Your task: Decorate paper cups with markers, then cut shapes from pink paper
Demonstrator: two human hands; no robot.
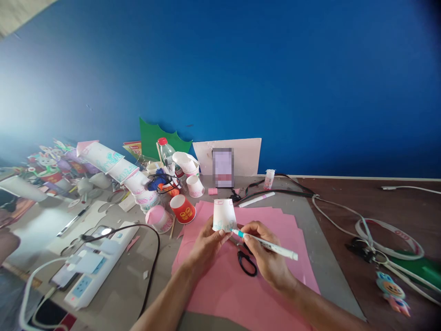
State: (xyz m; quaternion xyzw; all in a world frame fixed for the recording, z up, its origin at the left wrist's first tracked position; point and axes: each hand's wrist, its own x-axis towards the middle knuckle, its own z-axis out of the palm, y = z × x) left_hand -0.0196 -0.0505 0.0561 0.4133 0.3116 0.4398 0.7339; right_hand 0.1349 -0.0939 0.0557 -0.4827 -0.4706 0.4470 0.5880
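Note:
My left hand (209, 240) grips a white paper cup (224, 212) turned upside down, its rim toward me. Blue-green marks run along the rim, and pink marks show near its base. In my right hand (263, 248) is a white marker (272, 247) with a blue-green end, held like a pen, its tip at the cup's rim. Black-handled scissors (247, 263) lie under my hands on pink paper sheets (217, 294); their blades are partly hidden.
Left stand a leaning stack of decorated cups (124, 170), a red cup (183, 209) and a power strip (99, 266) with cables. A blurred phone-like screen (223, 168) leans at the back. Another marker (257, 199) lies beyond the paper. Keys with a figurine (392, 290) lie right.

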